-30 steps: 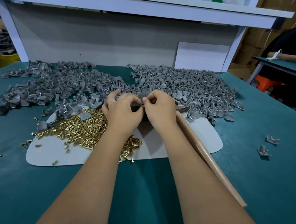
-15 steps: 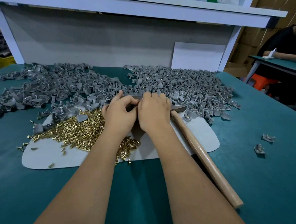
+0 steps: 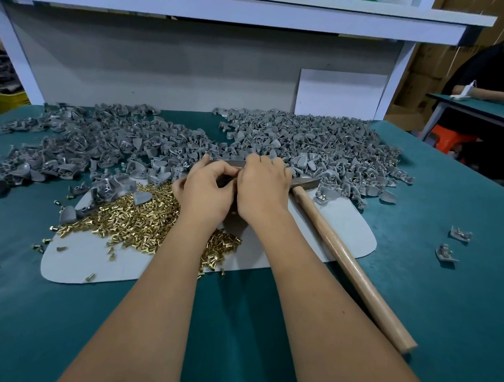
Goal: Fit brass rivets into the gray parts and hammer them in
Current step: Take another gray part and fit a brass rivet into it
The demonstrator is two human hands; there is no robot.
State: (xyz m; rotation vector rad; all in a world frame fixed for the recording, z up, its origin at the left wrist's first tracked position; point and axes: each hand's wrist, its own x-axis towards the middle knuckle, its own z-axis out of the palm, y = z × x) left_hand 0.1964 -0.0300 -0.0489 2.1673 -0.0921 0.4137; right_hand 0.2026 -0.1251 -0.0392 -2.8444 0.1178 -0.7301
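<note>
Small shiny brass rivets (image 3: 131, 221), short cylinders with flanged heads, lie heaped at about 8 o'clock of centre, a few strays scattered further toward 9. Dull gray curved plastic parts (image 3: 315, 147) spread in two broad loose piles from 10 round to 2 o'clock. A wooden-handled hammer with a dark steel head (image 3: 346, 264) lies flat, its handle running toward 4 o'clock.

Teal table (image 3: 443, 320), pale mat (image 3: 351, 235), white board (image 3: 339, 94) against the backboard, orange stool (image 3: 451, 141), yellow crate (image 3: 2, 103).
</note>
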